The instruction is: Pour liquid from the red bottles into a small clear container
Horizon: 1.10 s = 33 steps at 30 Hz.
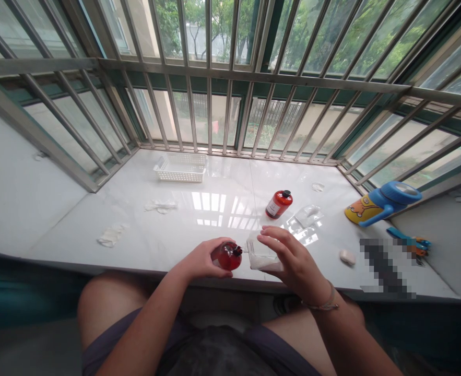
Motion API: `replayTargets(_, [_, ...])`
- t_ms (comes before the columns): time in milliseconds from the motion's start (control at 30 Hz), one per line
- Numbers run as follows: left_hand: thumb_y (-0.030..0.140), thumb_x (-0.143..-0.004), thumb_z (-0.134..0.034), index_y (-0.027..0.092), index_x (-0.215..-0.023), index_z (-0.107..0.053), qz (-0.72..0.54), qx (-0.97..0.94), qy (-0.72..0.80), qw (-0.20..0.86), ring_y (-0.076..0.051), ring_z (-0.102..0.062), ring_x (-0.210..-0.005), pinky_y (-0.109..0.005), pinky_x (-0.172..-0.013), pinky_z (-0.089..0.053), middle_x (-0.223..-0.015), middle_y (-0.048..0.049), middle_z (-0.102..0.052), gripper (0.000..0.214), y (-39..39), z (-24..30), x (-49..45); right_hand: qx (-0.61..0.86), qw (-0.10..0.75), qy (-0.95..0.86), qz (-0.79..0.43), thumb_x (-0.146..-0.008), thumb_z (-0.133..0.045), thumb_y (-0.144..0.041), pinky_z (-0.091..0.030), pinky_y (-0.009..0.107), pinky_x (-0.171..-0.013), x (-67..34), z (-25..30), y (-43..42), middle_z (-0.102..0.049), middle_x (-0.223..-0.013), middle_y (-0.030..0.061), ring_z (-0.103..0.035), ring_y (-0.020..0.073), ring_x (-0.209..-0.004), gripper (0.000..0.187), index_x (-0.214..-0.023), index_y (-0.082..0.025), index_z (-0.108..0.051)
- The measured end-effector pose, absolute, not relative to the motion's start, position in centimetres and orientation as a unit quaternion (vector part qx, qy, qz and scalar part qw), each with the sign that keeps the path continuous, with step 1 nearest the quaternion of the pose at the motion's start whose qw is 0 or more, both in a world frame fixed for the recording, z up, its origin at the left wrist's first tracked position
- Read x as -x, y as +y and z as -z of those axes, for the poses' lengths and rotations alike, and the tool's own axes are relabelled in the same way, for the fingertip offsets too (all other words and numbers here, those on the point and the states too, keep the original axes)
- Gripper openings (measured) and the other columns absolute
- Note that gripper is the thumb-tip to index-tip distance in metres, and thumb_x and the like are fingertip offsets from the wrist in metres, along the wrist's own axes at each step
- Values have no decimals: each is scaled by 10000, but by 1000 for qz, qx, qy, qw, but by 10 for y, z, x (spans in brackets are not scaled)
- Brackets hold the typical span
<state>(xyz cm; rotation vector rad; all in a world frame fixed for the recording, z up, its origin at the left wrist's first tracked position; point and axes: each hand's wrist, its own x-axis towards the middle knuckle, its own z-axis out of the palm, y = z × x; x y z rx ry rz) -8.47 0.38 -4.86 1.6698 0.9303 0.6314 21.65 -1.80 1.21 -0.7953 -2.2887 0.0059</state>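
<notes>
Near the front edge of the white ledge, my left hand (203, 259) is wrapped round a red bottle (229, 258) with a small black piece at its top. My right hand (295, 257) grips a clear, square-sided bottle (260, 260), tipped on its side so that its neck points at the red bottle's top. The two tops are very close; whether they touch I cannot tell. Some whitish stuff shows inside the clear bottle. Beyond my hands stands a second red bottle (278, 204) with a black cap and a white label.
A white perforated basket (180, 174) sits at the back. Crumpled tissues (113, 235) lie on the left, a clear plastic packet (307, 215) right of centre. To the right are a blue and yellow flask (381, 203), a pale earbud-like case (347, 257) and a blue-orange strap (412, 241). Barred windows enclose the ledge (77, 245).
</notes>
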Motion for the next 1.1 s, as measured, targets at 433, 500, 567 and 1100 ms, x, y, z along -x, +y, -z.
replayTargets(433, [305, -629, -990, 255, -1372, -701, -265, -698, 393, 536, -333, -693, -1262, -429, -1148, -518, -1370, -67, -744, 798, 4, 46, 84, 290, 348, -891, 10, -1029, -721, -327, -639, 516, -1046, -215, -25, -15, -687, -1344, 159, -685, 325, -1270, 599, -1579, -263, -494])
replayTargets(500, [301, -631, -989, 256, -1373, -699, -265, -698, 392, 538, -330, -694, -1258, -426, -1140, -522, -1367, -68, -744, 798, 4, 46, 84, 287, 345, -894, 13, -1029, -720, -326, -636, 518, -1050, -215, -25, -14, -686, -1346, 167, -680, 326, -1274, 594, -1574, -248, -497])
replayTargets(567, [302, -633, -990, 259, -1376, -697, -267, -696, 391, 541, -328, -694, -1256, -423, -1136, -522, -1365, -67, -744, 800, 4, 47, 84, 284, 341, -896, 15, -1028, -722, -325, -633, 521, -1054, -216, -26, -13, -685, -1345, 175, -676, 328, -1278, 590, -1567, -233, -503])
replayTargets(1100, [312, -645, -990, 272, -1377, -699, -265, -702, 385, 537, -323, -695, -1253, -419, -1143, -516, -1371, -57, -741, 789, 4, 46, 84, 272, 330, -904, 14, -1036, -706, -332, -623, 531, -1085, -217, -33, -10, -705, -1344, 156, -678, 330, -1314, 569, -1569, -256, -522])
